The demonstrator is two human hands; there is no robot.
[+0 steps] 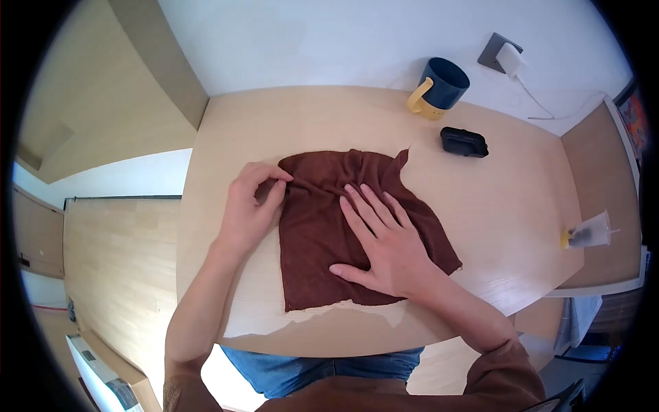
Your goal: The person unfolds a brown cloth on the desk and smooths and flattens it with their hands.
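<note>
A brown cloth [316, 254] lies spread on the light wooden table, wrinkled across its upper middle and along the right side. Its top right corner sticks up in a small fold. My left hand [254, 202] pinches the cloth's left edge near the upper left corner between thumb and fingers. Flat on the middle right of the cloth rests my right hand [388, 247], palm down, with the fingers spread and the thumb pointing left.
Behind the cloth stand a dark blue and yellow mug [443, 86] and a small black case [464, 142]. A plastic cup [590, 230] lies on its side at the right. A white charger [511, 60] with a cable is plugged into the wall. The table edge [329, 351] runs close to my body.
</note>
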